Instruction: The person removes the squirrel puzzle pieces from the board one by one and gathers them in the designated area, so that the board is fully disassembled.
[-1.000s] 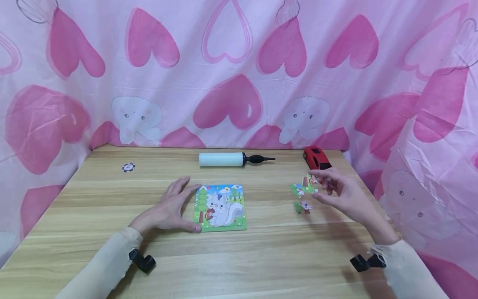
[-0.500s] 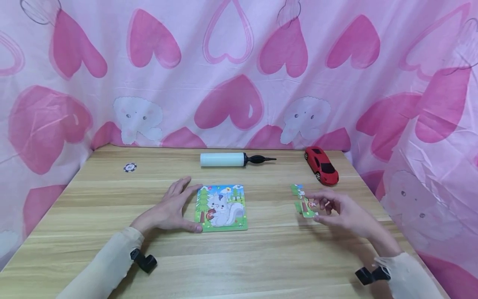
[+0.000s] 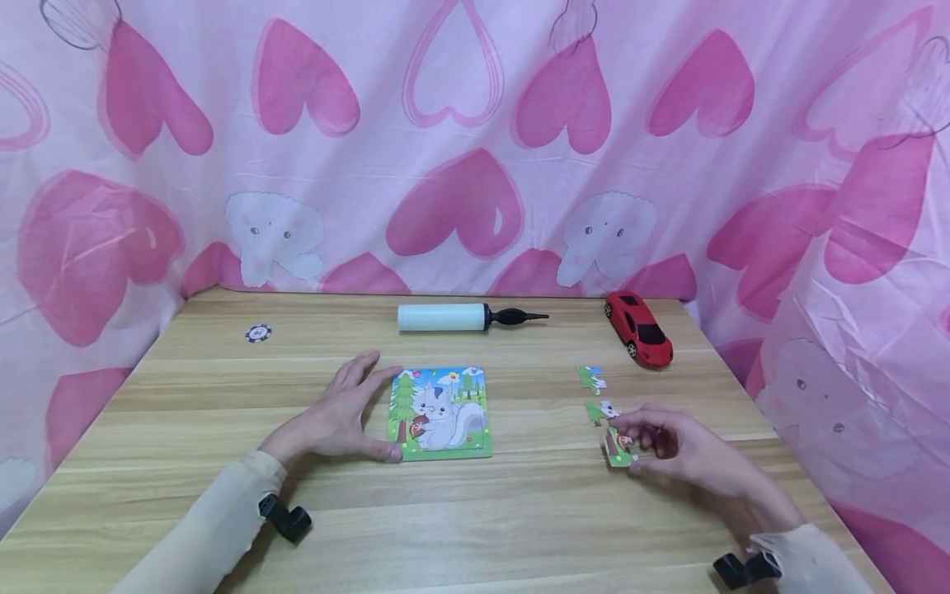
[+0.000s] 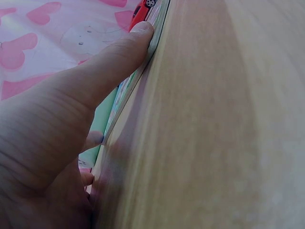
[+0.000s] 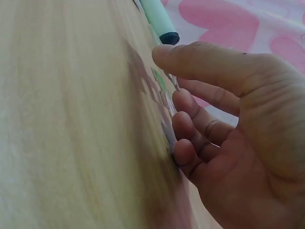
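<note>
A square jigsaw puzzle [image 3: 453, 425] with a grey squirrel picture lies at mid-table. My left hand [image 3: 330, 417] is spread along its left side, with thumb and forefinger touching the near and far corners. In the left wrist view the thumb [image 4: 114, 59] lies along the puzzle's edge. Between thumb and fingers, my right hand [image 3: 690, 445] pinches a puzzle piece [image 3: 618, 450] showing a tree trunk and green ground. Two loose puzzle pieces lie just beyond it, a far piece [image 3: 591, 378] and a nearer piece [image 3: 598, 412]. In the right wrist view, the thumb mostly covers the held piece.
A red toy car [image 3: 640, 330] stands at the back right. Along the back lies a pale blue hand pump [image 3: 441, 318] with a black nozzle. A poker chip [image 3: 258, 332] is at the back left. Pink heart-patterned curtain [image 3: 453, 206] encloses the wooden table [image 3: 475, 528].
My right hand has brought the held piece toward the table's near side, uncovering the red car and the two loose pieces. My left hand has stayed at the puzzle.
</note>
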`<state>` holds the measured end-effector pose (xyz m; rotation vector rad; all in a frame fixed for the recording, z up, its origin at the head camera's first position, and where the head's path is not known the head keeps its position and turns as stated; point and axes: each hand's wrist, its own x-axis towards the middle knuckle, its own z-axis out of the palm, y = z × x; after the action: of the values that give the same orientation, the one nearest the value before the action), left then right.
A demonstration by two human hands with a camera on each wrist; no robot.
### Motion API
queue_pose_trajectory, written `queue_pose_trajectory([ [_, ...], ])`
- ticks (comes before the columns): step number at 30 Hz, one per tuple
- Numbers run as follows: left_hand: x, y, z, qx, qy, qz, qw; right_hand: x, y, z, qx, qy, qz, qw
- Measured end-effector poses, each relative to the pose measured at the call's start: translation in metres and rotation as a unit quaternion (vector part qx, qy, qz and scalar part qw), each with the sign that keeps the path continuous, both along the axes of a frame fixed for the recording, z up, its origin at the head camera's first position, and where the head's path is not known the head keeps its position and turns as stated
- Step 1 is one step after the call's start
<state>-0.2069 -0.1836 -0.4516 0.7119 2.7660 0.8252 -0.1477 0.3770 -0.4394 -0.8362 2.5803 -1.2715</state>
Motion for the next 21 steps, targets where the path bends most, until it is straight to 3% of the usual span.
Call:
queue_pose_trajectory([
  [10,0.0014,0.0008,-0.0019,0.003,0.000,0.001,1.0000,0.0027,-0.0008,0.0002,0.025,-0.044,-0.011,0.999],
  [21,-0.0001,0.0003,-0.0007,0.001,0.005,-0.004,1.0000,0.0038,0.0001,0.0008,0.049,-0.046,-0.017,0.998],
])
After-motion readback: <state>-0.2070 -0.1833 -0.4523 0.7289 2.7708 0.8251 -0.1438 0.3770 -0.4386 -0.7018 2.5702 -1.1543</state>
